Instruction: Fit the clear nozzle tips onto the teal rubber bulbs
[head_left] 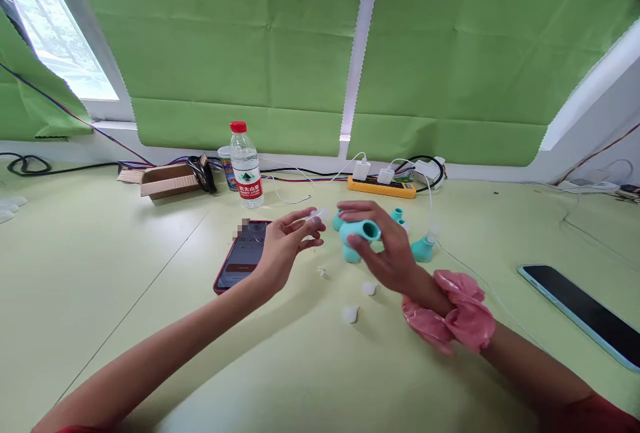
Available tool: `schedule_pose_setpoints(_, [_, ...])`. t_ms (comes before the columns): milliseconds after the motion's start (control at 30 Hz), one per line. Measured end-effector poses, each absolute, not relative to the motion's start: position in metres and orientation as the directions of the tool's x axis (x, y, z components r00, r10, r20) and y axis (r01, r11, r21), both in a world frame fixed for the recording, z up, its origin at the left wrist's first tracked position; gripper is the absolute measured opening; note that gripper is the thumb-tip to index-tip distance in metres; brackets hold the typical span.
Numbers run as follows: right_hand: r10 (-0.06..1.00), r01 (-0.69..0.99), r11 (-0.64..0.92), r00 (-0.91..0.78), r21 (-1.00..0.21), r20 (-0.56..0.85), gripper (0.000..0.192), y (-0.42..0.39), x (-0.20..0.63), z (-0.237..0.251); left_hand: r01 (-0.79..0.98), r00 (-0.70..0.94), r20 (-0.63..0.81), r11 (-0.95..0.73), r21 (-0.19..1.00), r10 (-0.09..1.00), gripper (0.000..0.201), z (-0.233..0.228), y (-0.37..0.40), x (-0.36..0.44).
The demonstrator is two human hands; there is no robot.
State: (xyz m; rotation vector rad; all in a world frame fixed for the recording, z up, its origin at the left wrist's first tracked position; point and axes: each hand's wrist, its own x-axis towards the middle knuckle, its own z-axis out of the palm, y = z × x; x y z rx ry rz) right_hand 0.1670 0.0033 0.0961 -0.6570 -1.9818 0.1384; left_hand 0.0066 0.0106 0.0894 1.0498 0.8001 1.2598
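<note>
My right hand (pixel 385 250) holds a teal silicone device (pixel 361 233) with a round opening, lifted just above the pale green table (pixel 150 286). My left hand (pixel 287 243) pinches a small translucent white tip (pixel 316 217) between thumb and fingers, close to the device's left side. More teal pieces (pixel 423 248) stand behind my right hand, one plugged into a white cable. Small white silicone tips (pixel 351 314) lie loose on the table below my hands. A pink scrunchie (pixel 457 318) sits on my right wrist.
A red-cased phone (pixel 240 261) lies under my left hand. A second phone (pixel 583 313) lies at the right. At the back stand a water bottle (pixel 246 166), a cardboard box (pixel 167 181) and a yellow power strip (pixel 383 186) with chargers.
</note>
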Motion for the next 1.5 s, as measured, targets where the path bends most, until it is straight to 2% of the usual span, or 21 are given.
schedule_pose_setpoints(133, [0.569,0.520,0.779,-0.352,-0.350,0.743,0.008,0.011,0.178,0.107,-0.233,0.317,0.238,-0.168,0.958,0.918,0.030,0.107,0.006,-0.002])
schedule_pose_setpoints(233, [0.548,0.584,0.764,-0.361,-0.275,0.755,0.008,0.013,0.180,0.108,-0.161,0.342,0.312,-0.271,0.949,0.887,0.026,0.115,0.002,-0.006])
schedule_pose_setpoints(367, [0.517,0.610,0.763,-0.379,-0.213,0.768,0.009,0.007,0.177,0.105,-0.102,0.395,0.290,-0.272,0.957,0.872,0.024,0.117,0.002,-0.008])
schedule_pose_setpoints(600, [0.571,0.635,0.731,-0.369,-0.250,0.733,0.008,0.005,0.172,0.100,0.031,0.446,0.157,-0.191,0.981,0.881,0.028,0.117,0.006,-0.010])
schedule_pose_setpoints(700, [0.574,0.651,0.720,-0.362,-0.242,0.734,0.008,0.006,0.171,0.097,0.088,0.395,0.187,-0.240,0.967,0.900,0.030,0.118,0.005,-0.009])
schedule_pose_setpoints(767, [0.555,0.664,0.721,-0.385,-0.196,0.737,0.006,0.007,0.171,0.095,0.151,0.355,0.215,-0.283,0.947,0.910,0.029,0.118,0.003,-0.007])
schedule_pose_setpoints(867, [0.543,0.669,0.725,-0.412,-0.162,0.732,0.004,0.008,0.171,0.092,0.260,0.319,0.300,-0.388,0.884,0.899,0.026,0.117,0.000,-0.006])
schedule_pose_setpoints(933, [0.572,0.645,0.731,-0.399,-0.224,0.717,0.005,0.009,0.171,0.092,0.291,0.334,0.346,-0.445,0.847,0.877,0.024,0.116,0.000,-0.006])
schedule_pose_setpoints(1067, [0.692,0.546,0.705,-0.387,-0.453,0.609,0.007,0.007,0.170,0.096,0.285,0.379,0.320,-0.439,0.852,0.868,0.025,0.116,0.001,-0.009])
schedule_pose_setpoints(1167, [0.787,0.474,0.616,-0.408,-0.629,0.463,0.008,0.007,0.169,0.098,0.270,0.406,0.291,-0.418,0.867,0.866,0.026,0.117,0.000,-0.009])
schedule_pose_setpoints(1267, [0.866,0.436,0.466,-0.402,-0.770,0.296,0.011,0.008,0.167,0.098,0.280,0.406,0.311,-0.440,0.853,0.860,0.025,0.117,-0.002,-0.008])
schedule_pose_setpoints(1400, [0.894,0.428,0.294,-0.438,-0.854,0.088,0.012,0.012,0.166,0.097,0.323,0.422,0.379,-0.527,0.786,0.824,0.025,0.114,-0.003,-0.006])
schedule_pose_setpoints(1500, [0.900,0.421,0.244,-0.433,-0.874,0.042,0.013,0.011,0.165,0.098,0.316,0.461,0.358,-0.527,0.789,0.812,0.026,0.114,0.000,-0.008])
